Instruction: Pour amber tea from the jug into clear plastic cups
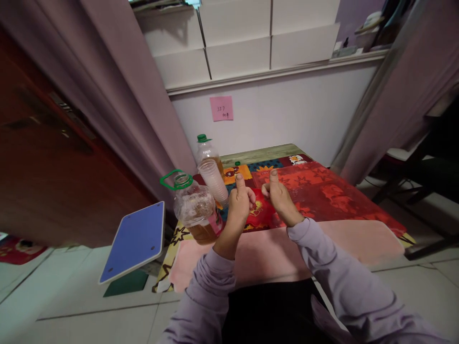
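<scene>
Table [322,193] w/ red patterned cover, biggest item, lies beneath & beyond the fingers. Pink cloth [272,253] runs along its near edge, under the wrists.

Near jug [195,212]: L of the L fingers & closer to me, part-full of amber liquid, green handle up. Neck looks uncapped, can't be sure. Far jug [208,153], green top on, beyond the L fingers & to their L.

L hand [239,203] & R hand [281,198] hover apart over the table, thumbs up, other fingers folded in. I see nothing pinched; palm insides hidden.

Cup stack [213,182], clear, just L of the L thumb; looks tilted, can't tell if lens skew. Red piece w/ gold print [259,212] sits below, btwn the two sets of fingers; pouch or print, unclear. Small green cap [237,163] beyond the L thumb.

Risks, my read: L hand swinging outward could topple the stack (tall, light). L forearm drifting L could knock near jug; if uncapped, spill onto pink cloth. Sleeve could drag that cloth.
</scene>
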`<state>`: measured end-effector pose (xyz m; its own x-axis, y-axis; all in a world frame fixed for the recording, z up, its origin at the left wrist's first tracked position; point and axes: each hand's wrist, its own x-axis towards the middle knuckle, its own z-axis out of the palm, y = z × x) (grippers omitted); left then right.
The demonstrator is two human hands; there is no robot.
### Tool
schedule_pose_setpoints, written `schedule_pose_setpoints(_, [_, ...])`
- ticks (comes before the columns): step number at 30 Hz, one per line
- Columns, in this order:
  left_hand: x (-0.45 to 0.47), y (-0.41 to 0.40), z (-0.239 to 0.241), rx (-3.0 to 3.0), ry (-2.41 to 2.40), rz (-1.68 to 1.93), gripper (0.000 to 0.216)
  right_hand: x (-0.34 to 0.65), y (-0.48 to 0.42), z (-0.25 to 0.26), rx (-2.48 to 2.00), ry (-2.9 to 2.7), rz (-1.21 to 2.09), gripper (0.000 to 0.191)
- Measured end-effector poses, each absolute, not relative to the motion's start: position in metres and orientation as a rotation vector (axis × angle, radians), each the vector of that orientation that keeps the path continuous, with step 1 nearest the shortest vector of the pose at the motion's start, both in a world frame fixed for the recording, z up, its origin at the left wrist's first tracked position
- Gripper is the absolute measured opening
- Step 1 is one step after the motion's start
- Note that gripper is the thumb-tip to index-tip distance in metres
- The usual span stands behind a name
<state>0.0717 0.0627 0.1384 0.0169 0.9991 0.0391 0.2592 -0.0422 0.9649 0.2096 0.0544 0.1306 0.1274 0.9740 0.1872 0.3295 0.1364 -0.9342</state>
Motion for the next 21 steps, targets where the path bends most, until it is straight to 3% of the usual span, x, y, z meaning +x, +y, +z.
schedule_pose_setpoints(9, [0.059,0.057,0.124,1.58,1.308,1.023,0.087,0.208,0.049,0.124,-1.421,-1.423,0.694,0.084])
schedule_pose_setpoints(17, [-0.034,-0.028,0.021,2.219,1.232,0.841,0.038,0.262,-0.044,-0.01,-1.763,-1.797,0.192,0.06])
schedule_pose_setpoints(21, [-0.059,-0.036,-0.014,2.619,1.142,0.789,0.026,0.275,-0.058,-0.048,-1.766,-1.911,0.018,0.054])
